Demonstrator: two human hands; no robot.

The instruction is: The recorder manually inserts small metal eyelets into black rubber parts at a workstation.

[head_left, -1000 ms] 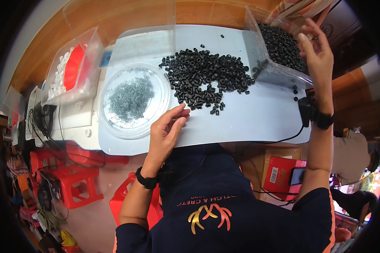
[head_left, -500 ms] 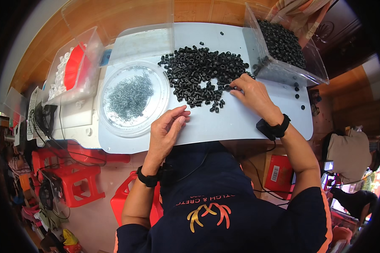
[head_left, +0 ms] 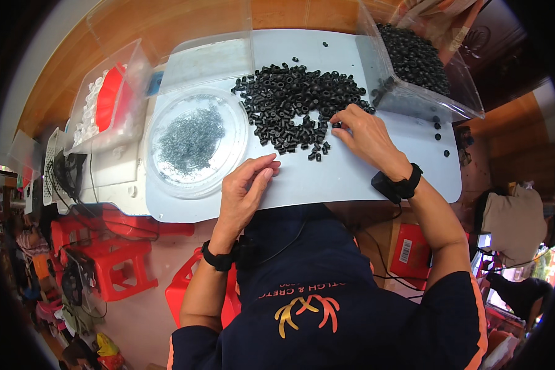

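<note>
A large heap of small black ring-like plastic pieces (head_left: 290,92) lies in the middle of the pale table (head_left: 290,197). At the heap's right edge my right hand (head_left: 367,139) pinches one black plastic piece (head_left: 337,125) between thumb and fingertips. My left hand (head_left: 243,188) rests on its side near the table's front edge, its fingers loosely bent and apart, with nothing visible in them. Left of the heap stands a round clear tray (head_left: 157,179) with many tiny greyish, glassy-looking bits (head_left: 192,142) in it.
A clear bin (head_left: 425,102) of black pieces stands at the back right, with several strays near it. At the left, another clear box (head_left: 108,139) holds white parts and a red scoop-like piece (head_left: 110,98). Red stools (head_left: 120,265) stand below the table's left side.
My right hand has drawn slightly back from the heap, and a black piece now shows at its fingertips. My left hand has stayed nearly still.
</note>
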